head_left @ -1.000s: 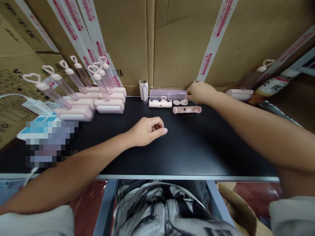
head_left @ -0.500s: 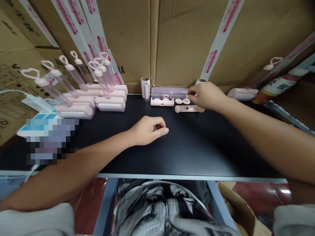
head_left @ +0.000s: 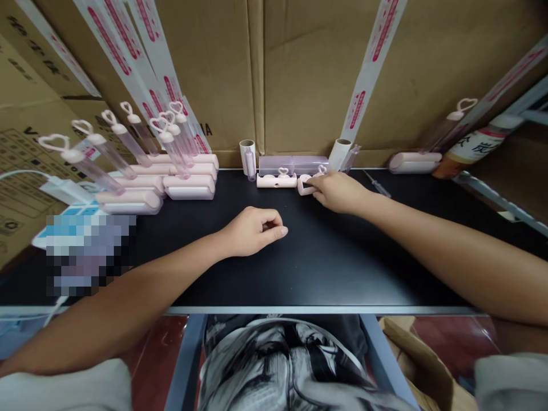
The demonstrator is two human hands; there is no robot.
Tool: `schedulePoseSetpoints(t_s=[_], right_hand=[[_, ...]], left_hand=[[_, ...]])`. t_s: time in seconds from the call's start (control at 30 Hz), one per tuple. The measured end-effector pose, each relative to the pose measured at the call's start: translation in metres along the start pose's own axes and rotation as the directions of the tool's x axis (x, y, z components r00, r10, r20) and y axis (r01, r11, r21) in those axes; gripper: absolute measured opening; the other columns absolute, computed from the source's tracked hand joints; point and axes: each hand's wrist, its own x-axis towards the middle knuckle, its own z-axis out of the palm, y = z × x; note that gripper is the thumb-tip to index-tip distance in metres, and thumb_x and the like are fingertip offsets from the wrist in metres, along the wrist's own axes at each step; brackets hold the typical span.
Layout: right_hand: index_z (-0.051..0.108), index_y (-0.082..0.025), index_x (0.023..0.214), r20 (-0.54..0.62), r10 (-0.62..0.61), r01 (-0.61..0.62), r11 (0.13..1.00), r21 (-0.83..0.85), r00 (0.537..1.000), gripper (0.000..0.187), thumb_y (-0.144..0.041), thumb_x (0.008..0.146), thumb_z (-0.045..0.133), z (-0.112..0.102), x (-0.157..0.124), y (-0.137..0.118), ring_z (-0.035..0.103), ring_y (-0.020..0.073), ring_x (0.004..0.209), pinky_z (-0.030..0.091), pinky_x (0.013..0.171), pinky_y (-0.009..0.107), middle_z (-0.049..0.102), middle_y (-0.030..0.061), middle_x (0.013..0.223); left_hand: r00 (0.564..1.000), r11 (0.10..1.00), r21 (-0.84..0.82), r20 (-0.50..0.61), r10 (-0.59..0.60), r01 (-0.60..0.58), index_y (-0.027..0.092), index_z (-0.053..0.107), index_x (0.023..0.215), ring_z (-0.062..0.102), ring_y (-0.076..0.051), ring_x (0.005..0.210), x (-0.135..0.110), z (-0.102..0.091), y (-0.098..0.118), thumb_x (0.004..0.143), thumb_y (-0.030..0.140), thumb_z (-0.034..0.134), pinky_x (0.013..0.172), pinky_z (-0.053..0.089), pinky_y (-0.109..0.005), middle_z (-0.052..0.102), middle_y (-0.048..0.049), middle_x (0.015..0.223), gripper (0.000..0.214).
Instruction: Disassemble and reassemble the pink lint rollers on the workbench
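Note:
My right hand (head_left: 340, 192) reaches to the back of the black table, its fingertips at a pale pink half-cylinder shell (head_left: 305, 189) and covering its right part. Small pink pieces, one a heart-shaped loop (head_left: 322, 169), sit just behind the fingers. To the left lies a second pink shell (head_left: 276, 181) with a hole in its side, with another heart loop (head_left: 283, 171) above it. Clear lilac covers (head_left: 276, 165) lie behind both. My left hand (head_left: 256, 232) rests on the tabletop, fingers loosely curled, nothing visible in it.
Several assembled pink heart-topped tubes on bases (head_left: 188, 185) stand left. White cardboard tubes (head_left: 247, 157) with clear lilac tubes stand at the back. A screwdriver (head_left: 377, 186) lies right, near a bottle (head_left: 475, 142). A power strip (head_left: 64, 214) is at far left. Cardboard boxes (head_left: 308, 80) form the back.
My right hand has moved left and slightly nearer, from beside the right tube to the right-hand pink shell. That shell has shifted left and turned. My left hand stays put.

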Motion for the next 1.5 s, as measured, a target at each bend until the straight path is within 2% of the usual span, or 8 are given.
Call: schedulePoseSetpoints(t_s=[0.27, 0.43, 0.63, 0.83, 1.13, 1.33, 1.43, 1.5], right_hand=[[0.067, -0.014, 0.131, -0.043, 0.091, -0.089, 0.995, 0.052, 0.995, 0.035, -0.030, 0.101, 0.056, 0.009, 0.011, 0.008, 0.071, 0.0348, 0.106, 0.051, 0.085, 0.040, 0.077, 0.0199, 0.115], [0.070, -0.015, 0.120, -0.086, 0.072, -0.066, 0.995, 0.069, 0.994, 0.027, -0.027, 0.101, 0.056, 0.012, 0.020, 0.011, 0.069, 0.0338, 0.106, 0.050, 0.085, 0.040, 0.077, 0.0191, 0.114], [0.071, -0.013, 0.117, -0.166, 0.071, -0.060, 0.996, 0.068, 0.984, 0.029, -0.028, 0.103, 0.051, 0.017, 0.026, 0.013, 0.065, 0.0326, 0.105, 0.048, 0.090, 0.041, 0.075, 0.0185, 0.115], [0.069, -0.011, 0.123, -0.199, 0.099, -0.087, 0.994, 0.067, 0.975, 0.032, -0.025, 0.101, 0.051, 0.021, 0.028, 0.015, 0.063, 0.0346, 0.110, 0.048, 0.091, 0.042, 0.073, 0.0201, 0.117], [0.060, -0.011, 0.139, -0.261, 0.074, -0.057, 0.996, 0.072, 0.962, 0.043, -0.026, 0.100, 0.050, 0.022, 0.021, 0.013, 0.060, 0.0376, 0.114, 0.049, 0.097, 0.045, 0.071, 0.0204, 0.124], [0.060, -0.011, 0.139, -0.264, 0.065, -0.041, 0.995, 0.096, 0.962, 0.043, -0.026, 0.099, 0.051, 0.022, 0.017, 0.014, 0.059, 0.0382, 0.115, 0.048, 0.100, 0.048, 0.070, 0.0217, 0.125], [0.060, -0.011, 0.140, -0.262, 0.070, -0.047, 0.994, 0.095, 0.963, 0.045, -0.026, 0.099, 0.051, 0.023, 0.015, 0.014, 0.059, 0.0379, 0.116, 0.048, 0.102, 0.048, 0.070, 0.0215, 0.126], [0.059, -0.010, 0.141, -0.258, 0.070, -0.045, 0.994, 0.103, 0.963, 0.046, -0.025, 0.098, 0.052, 0.023, 0.013, 0.013, 0.059, 0.0385, 0.117, 0.048, 0.102, 0.049, 0.070, 0.0223, 0.127]], left_hand=[[1.000, 1.000, -0.030, 0.023, -0.007, 0.007, 0.016, 0.067, 0.079, 0.052, -0.010, 0.064, -0.002, 0.000, 0.002, 0.093, 0.043, 0.067, 0.061, 0.042, -0.023, 0.061, 0.0024, 0.069, 0.029], [1.000, 1.000, -0.021, 0.023, -0.002, 0.002, 0.016, 0.067, 0.079, 0.052, -0.011, 0.063, -0.002, 0.000, 0.003, 0.093, 0.042, 0.067, 0.061, 0.042, -0.022, 0.062, 0.0020, 0.069, 0.029], [1.000, 1.000, -0.008, 0.027, 0.005, -0.004, 0.016, 0.068, 0.080, 0.052, -0.011, 0.064, -0.002, 0.000, 0.003, 0.093, 0.041, 0.067, 0.061, 0.041, -0.023, 0.063, 0.0015, 0.070, 0.029], [1.000, 1.000, 0.002, 0.025, 0.011, -0.011, 0.016, 0.068, 0.080, 0.053, -0.011, 0.063, -0.002, -0.001, 0.003, 0.094, 0.042, 0.066, 0.061, 0.041, -0.023, 0.063, 0.0015, 0.070, 0.029], [1.000, 0.999, 0.026, 0.011, 0.024, -0.025, 0.016, 0.068, 0.080, 0.052, -0.010, 0.062, -0.002, -0.003, 0.004, 0.094, 0.042, 0.066, 0.060, 0.041, -0.023, 0.062, 0.0022, 0.069, 0.029], [0.994, 0.995, 0.080, -0.095, 0.060, -0.052, 0.016, 0.069, 0.080, 0.052, -0.010, 0.059, -0.004, -0.014, 0.009, 0.094, 0.041, 0.066, 0.059, 0.041, -0.023, 0.063, 0.0023, 0.067, 0.028], [0.967, 0.994, 0.096, -0.247, 0.067, -0.044, 0.016, 0.067, 0.078, 0.050, -0.009, 0.058, -0.005, -0.022, 0.013, 0.093, 0.040, 0.067, 0.058, 0.039, -0.023, 0.061, 0.0027, 0.066, 0.028], [0.927, 0.994, 0.102, -0.369, 0.062, -0.025, 0.016, 0.066, 0.077, 0.051, -0.010, 0.058, -0.004, -0.029, 0.015, 0.093, 0.041, 0.067, 0.057, 0.039, -0.024, 0.061, 0.0025, 0.065, 0.029]])
